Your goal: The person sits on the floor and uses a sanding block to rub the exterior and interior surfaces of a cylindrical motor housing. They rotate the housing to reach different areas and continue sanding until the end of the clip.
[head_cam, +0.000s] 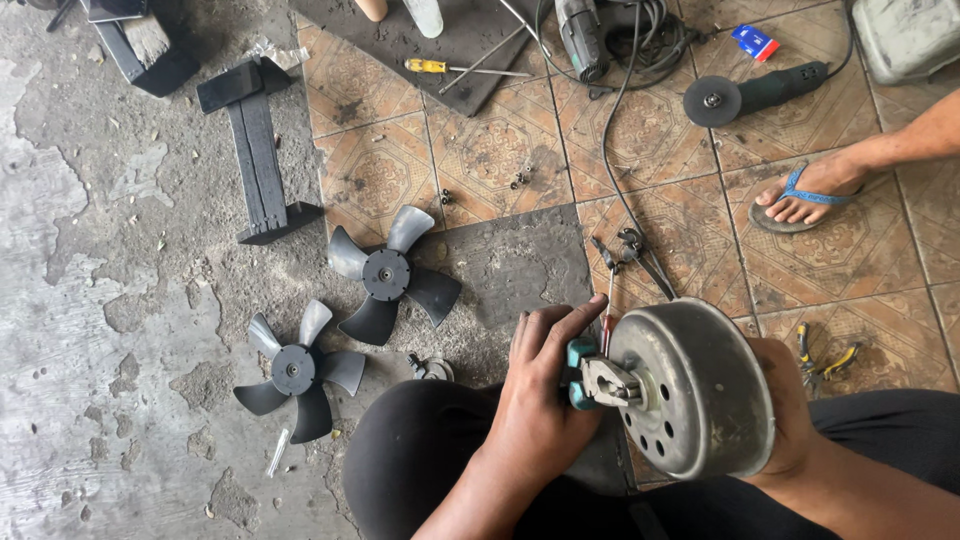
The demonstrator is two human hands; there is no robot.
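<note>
Starting at the left edge of the floor [100,300], rough, flaking grey concrete is seen, with a black plastic bracket [258,150] laid near its top edge. Two dark plastic fans, the lower fan [293,370] and the upper fan [386,274], are spread flat where the concrete meets the patterned brown tiles; their curved blades look thin and could be cracked if knelt on. Small screws [519,180] are scattered loose on the tiles further up and could easily be lost.

Toward the bottom edge, the left hand [540,385] is closed around teal-handled pliers [592,378], whose jaws are clamped on the shaft end of a motor housing [690,385]. The housing, a round drum of dull, stained metal with holes punched in its face, is cradled from behind by the right hand [780,400]; how its fingers lie cannot be told, since most of it is hidden. A slip of the pliers off the smooth metal is judged the main risk, with knuckles likely to be pinched or the drum dropped onto a knee.

Near the top right corner, an angle grinder [760,92] with its cable lies close to another person's sandalled foot [805,195], where it could be tripped over.
</note>
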